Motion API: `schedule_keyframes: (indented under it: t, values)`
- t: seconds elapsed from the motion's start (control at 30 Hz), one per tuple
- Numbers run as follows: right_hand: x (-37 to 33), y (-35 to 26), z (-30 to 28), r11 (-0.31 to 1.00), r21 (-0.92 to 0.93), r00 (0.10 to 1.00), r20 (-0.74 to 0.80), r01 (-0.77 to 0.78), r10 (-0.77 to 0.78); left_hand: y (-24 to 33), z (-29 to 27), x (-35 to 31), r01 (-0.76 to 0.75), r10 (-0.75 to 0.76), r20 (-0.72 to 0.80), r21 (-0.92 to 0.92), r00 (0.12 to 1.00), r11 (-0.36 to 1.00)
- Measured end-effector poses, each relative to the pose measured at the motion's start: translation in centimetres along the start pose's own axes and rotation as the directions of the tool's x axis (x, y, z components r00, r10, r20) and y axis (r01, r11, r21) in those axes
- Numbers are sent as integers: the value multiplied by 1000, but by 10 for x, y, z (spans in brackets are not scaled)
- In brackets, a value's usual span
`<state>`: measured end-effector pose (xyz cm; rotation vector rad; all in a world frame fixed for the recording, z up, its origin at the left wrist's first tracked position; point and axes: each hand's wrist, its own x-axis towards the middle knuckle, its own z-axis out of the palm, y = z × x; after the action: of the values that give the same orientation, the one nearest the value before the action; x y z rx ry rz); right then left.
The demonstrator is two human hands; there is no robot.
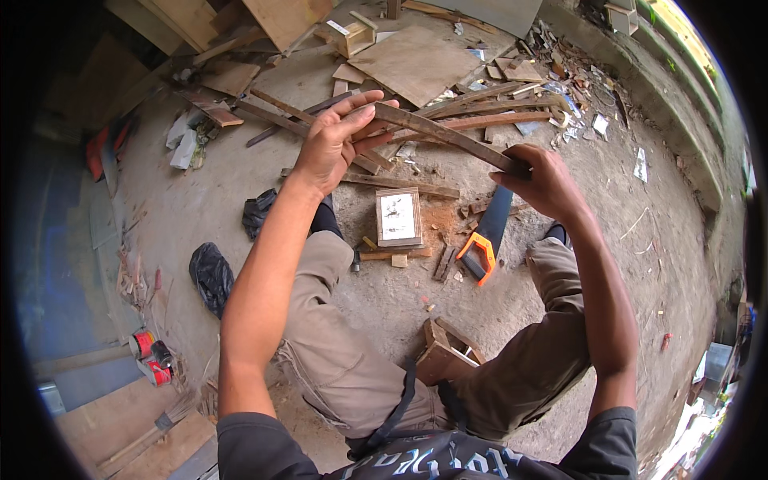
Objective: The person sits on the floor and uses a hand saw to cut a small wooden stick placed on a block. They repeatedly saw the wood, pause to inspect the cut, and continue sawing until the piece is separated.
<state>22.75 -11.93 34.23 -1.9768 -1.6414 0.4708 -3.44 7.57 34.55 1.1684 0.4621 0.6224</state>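
- Between the left hand [332,148] and the right hand [552,188]: a narrow wooden strip [452,138], raised off the floor, slanting across the view.
- Right fingers curl round one end of the strip, closed on the wood; looks a firm hold.
- Left fingers loosely spread, thumb at the strip's other end — cannot tell whether they grip it or only steady it.
- Below the right fingers: a saw [497,218] on the ground, blade tip toward that hand, orange-and-black handle toward the body.
- Below and between both sets of fingers: a wooden block [398,218] with a white face; brownish dust [440,218] just right of it, a long wooden bar [408,187] just past it.
- Farther out than the fingers: a loose pile of wooden pieces [496,108].
- Nearer the body than the fingers: a small brown wooden box [438,358], between the legs.
- Risk, my judgement: if the left fingers carry little weight, that end could dip or swing, leaving the right hand alone to check it.
- Sliding bare fingers along a rough edge could drive in a splinter.
- A slip could drop the strip onto saw or block; a hasty grab downward could then meet the blade — eyes on the wood, not the floor.
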Motion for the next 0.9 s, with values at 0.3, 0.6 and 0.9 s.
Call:
schedule_keyframes:
  t: [0.3, 0.6, 0.9]
  values:
    - [-1, 3, 1, 1000, 9, 1000, 12, -5, 5, -2, 0, -1, 34, -31, -53, 74, 998, 997]
    - [-4, -3, 2, 999, 27, 998, 60, -32, 30, -5, 4, 3, 144, -71, -236, 308, 969, 941]
    - [-1, -17, -2, 995, -57, 984, 154, -85, 93, -7, -1, 1, 161, -109, -241, 211, 964, 964]
